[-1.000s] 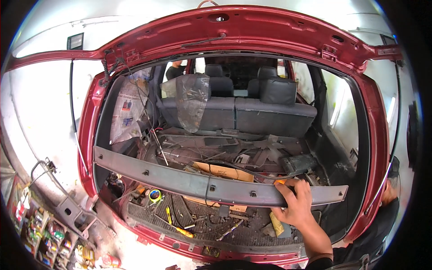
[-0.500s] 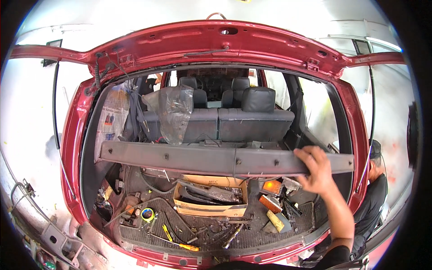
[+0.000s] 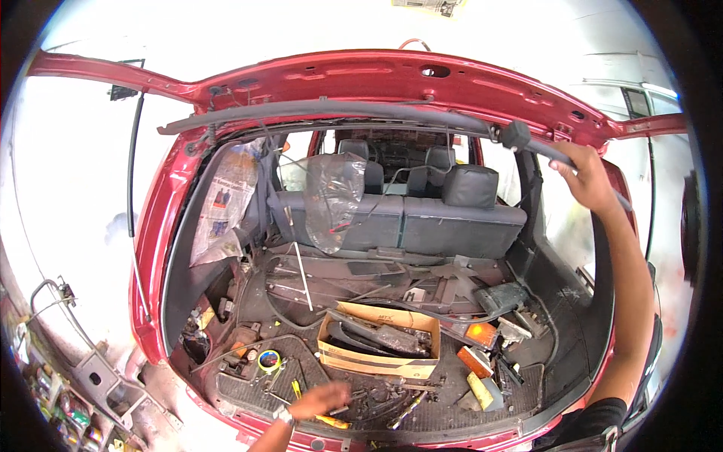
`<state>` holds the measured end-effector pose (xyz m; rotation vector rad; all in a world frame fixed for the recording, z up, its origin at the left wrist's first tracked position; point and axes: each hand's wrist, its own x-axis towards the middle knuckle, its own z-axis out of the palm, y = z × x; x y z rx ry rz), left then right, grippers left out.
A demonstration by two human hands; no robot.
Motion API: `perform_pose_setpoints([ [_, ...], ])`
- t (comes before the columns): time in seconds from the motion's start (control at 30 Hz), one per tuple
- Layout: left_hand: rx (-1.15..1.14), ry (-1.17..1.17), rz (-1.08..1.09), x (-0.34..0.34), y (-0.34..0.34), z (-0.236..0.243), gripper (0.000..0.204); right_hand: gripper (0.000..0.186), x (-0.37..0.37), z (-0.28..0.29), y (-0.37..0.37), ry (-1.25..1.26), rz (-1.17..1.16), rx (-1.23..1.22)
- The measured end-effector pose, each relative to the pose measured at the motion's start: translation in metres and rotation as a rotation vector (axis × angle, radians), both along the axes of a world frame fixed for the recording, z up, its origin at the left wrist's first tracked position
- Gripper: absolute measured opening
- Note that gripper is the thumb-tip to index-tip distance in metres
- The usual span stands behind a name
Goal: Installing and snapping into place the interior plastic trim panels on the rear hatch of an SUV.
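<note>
My right hand (image 3: 586, 179) is closed round the right part of a long dark grey trim panel (image 3: 354, 111). The panel is raised across the top of the car's rear opening, just under the red tailgate, and shows nearly edge-on. A dark block-like piece (image 3: 516, 135) sits on it left of my fingers. My left hand (image 3: 320, 401) is low over the front of the cargo floor, above a yellow-handled screwdriver (image 3: 333, 422). Motion smears its fingers, so their grip is unclear. A second yellow tool handle (image 3: 297, 389) lies beside it.
An open cardboard box (image 3: 376, 361) of dark parts stands mid-floor. Orange lamps (image 3: 476, 361) lie to its right, a tape roll (image 3: 269, 361) to its left. Behind are loose trim pieces (image 3: 346, 282) and the rear seat (image 3: 459, 222). The red tailgate (image 3: 361, 75) hangs overhead.
My right hand has lifted the trim panel from across the cargo area up towards the tailgate and turned it edge-on. My left hand has come into view at the lower edge.
</note>
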<state>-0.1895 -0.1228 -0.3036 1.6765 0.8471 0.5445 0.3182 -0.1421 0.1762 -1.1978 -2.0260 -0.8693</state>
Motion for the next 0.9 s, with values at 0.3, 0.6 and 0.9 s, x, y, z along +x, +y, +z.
perform_pose_setpoints([
  [0.3, 0.646, -0.43, 0.39, 0.032, 0.083, 0.264, 0.058, 0.028, -0.008, 0.045, -0.001, -0.042, 0.068, -0.002],
  [0.6, 0.157, -0.861, 0.028, 0.063, 0.17, 0.356, 0.045, 0.025, 0.041, 0.033, -0.054, -0.085, -0.028, 0.157],
  [0.9, 0.76, -0.478, -0.196, 0.067, 0.159, 0.429, 0.058, 0.03, 0.049, -0.026, -0.109, -0.122, -0.068, 0.034],
])
